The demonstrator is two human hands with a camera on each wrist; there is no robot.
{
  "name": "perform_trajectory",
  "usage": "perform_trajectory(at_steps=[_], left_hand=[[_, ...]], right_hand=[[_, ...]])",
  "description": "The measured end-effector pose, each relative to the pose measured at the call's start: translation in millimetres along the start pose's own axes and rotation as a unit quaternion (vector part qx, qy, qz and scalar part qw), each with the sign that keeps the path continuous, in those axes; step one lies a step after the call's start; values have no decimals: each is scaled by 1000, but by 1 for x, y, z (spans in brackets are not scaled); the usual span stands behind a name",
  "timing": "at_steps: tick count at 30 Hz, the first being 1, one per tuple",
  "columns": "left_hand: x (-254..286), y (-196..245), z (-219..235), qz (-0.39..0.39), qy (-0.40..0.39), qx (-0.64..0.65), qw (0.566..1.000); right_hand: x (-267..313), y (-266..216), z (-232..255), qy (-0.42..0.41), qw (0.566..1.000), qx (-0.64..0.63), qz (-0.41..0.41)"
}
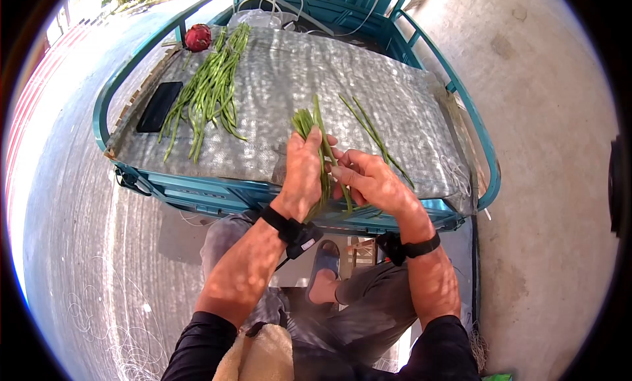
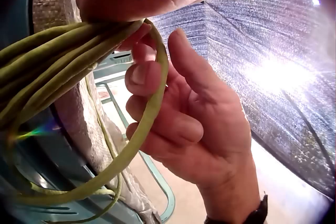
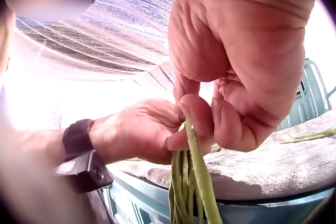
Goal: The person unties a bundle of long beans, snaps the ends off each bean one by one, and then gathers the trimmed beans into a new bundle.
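Observation:
The left hand (image 1: 303, 167) grips a bunch of long green beans (image 2: 50, 64), whose lower ends hang over the near edge of the cart bed. Beside it, the right hand (image 1: 372, 177) has its fingers curled around one bean (image 2: 152, 111) at the bunch's right side; the right wrist view shows the fingertips of the right hand (image 3: 236, 77) close by the bunch (image 3: 184, 187). A few loose beans (image 1: 375, 136) lie on the woven sheet to the right. A larger pile of beans (image 1: 214, 84) rests at the left.
A black phone (image 1: 160, 107) and a red dragon fruit (image 1: 197, 37) are at the left of the grey sheet (image 1: 276, 71). Teal rails (image 1: 479, 137) border the cart bed. Behind the sheet are a plastic bag (image 1: 257, 17) and white cords.

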State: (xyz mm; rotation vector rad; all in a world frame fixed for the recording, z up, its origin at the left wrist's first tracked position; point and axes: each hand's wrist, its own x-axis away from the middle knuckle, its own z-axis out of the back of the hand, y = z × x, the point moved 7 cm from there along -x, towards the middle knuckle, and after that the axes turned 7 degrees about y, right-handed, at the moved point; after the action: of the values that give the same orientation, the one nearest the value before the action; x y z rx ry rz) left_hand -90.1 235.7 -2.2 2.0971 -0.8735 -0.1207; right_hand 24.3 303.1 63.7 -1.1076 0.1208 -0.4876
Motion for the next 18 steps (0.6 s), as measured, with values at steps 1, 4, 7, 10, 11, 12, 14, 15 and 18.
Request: perform_trajectory(at_steps=[1,4,7,10,11,12,14,15,18], left_hand=[[0,0,0,-3,4,4,1000],[-1,1,0,-15,22,7,1000],[-1,2,3,-14,55,3,998],[0,3,5,3,87,1,996],[1,4,5,10,96,2,995],[-1,3,6,3,79,8,997],[-6,1,10,-11,44,21,999],[-9,-3,12,-12,43,34,998],[-10,-4,13,-15,45,67,997]], right_hand=[[-1,-2,1,18,1000,-4,-3],[-2,-1,2,47,999,5,13],[-4,-4,7,103,994,11,41],[-3,-11,5,112,989,-9,99],[-2,-10,3,106,989,16,101],[-2,-10,0,101,989,41,102],[-1,-9,-4,87,988,82,98],[0,-10,-6,79,988,99,92],[2,-12,-8,63,990,112,65]])
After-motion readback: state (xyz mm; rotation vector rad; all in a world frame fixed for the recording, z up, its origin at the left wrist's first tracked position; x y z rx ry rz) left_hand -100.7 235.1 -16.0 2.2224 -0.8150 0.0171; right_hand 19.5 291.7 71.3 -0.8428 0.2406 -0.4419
